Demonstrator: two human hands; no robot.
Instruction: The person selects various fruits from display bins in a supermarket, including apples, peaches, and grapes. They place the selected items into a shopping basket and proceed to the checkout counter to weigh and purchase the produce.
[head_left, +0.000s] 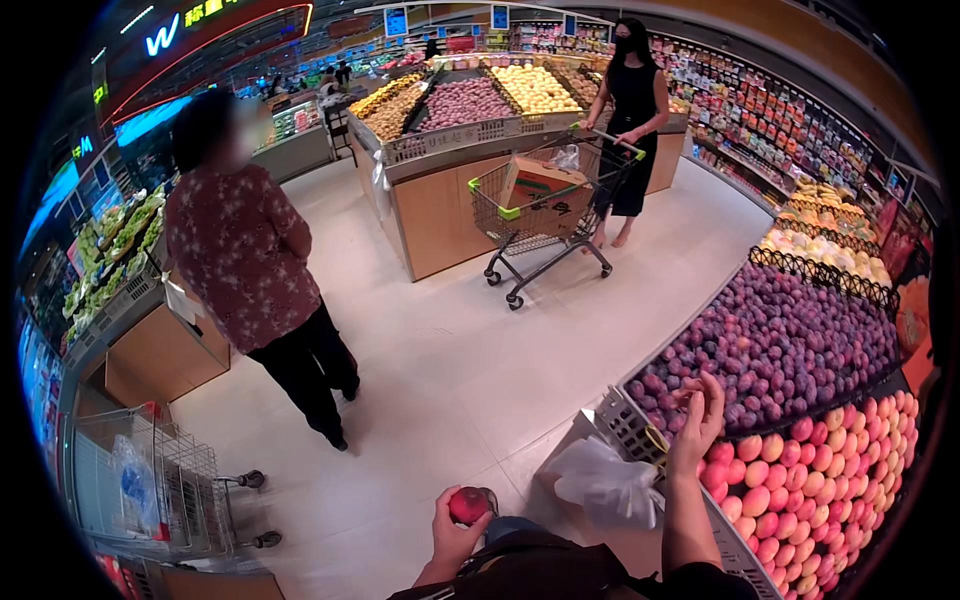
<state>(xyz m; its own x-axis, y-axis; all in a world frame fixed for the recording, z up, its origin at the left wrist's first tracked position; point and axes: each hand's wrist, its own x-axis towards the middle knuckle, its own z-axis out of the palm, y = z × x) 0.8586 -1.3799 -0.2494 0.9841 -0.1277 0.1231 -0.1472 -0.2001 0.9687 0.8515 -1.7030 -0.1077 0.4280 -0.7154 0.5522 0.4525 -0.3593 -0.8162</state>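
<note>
A round red fruit (469, 505) rests in my left hand (454, 529), its fingers and thumb around it, low in front of my body. My right hand (699, 420) is raised at the near edge of a pile of dark purple plums (780, 345), fingers slightly curled and apart, with nothing seen in them. Whether its fingertips touch the plums I cannot tell. Beneath that forearm lie rows of pink and yellow fruit (817, 480). Clear plastic bags (604, 480) hang at the corner of the display, beside my right forearm.
One person (240, 247) in a patterned top stands to the left; another (634, 112), in black, holds a shopping cart (532, 202) containing a cardboard box. A second cart (180, 480) is at lower left. A fruit island (450, 217) stands beyond the tiled floor (420, 375).
</note>
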